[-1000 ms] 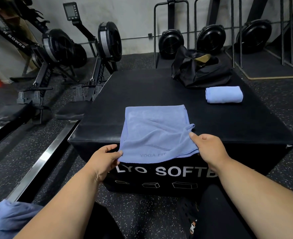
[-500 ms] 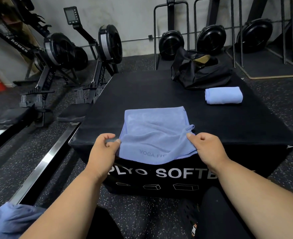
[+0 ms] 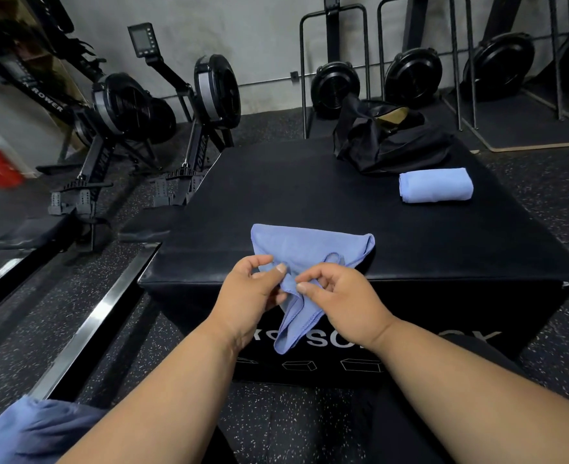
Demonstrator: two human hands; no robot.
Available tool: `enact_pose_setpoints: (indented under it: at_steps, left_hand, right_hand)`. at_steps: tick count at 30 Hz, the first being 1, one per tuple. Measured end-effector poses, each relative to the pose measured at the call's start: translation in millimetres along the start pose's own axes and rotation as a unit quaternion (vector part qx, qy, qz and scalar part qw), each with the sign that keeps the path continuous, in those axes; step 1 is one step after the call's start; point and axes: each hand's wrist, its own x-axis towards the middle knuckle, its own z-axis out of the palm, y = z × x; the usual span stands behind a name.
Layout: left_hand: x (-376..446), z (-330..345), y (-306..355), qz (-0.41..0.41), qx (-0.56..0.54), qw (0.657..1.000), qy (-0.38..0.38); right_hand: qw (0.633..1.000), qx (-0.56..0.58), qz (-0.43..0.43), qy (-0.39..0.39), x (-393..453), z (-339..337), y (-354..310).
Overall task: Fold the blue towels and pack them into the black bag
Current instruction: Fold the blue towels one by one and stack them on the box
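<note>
— What did the head view show at the near edge of the black box (image 3: 276, 195)?

— The two hands met there. The left hand (image 3: 249, 296) and the right hand (image 3: 340, 303) each pinched the same bunched fold of the blue towel (image 3: 309, 249) between thumb and curled fingers. The towel's far part lay on the box top by the near edge; its gathered end hung down the front face over the white lettering.

— And the other things?

— A folded towel (image 3: 436, 185) lay near the right edge, just in front of the black bag (image 3: 390, 142), which slumped at the far right corner with its mouth open. More blue cloth (image 3: 25, 430) showed at the bottom left. Rowing machines (image 3: 132, 105) stood to the left.
</note>
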Motion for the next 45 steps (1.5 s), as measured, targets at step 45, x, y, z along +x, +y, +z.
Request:
enact_pose_setpoints:
  at_steps: [45]
  left_hand:
    - [-23,-15,-3,0.1,0.181,0.976,0.07]
  right_hand:
    - [0.996,-0.029,0.006,-0.083,5,13,-5]
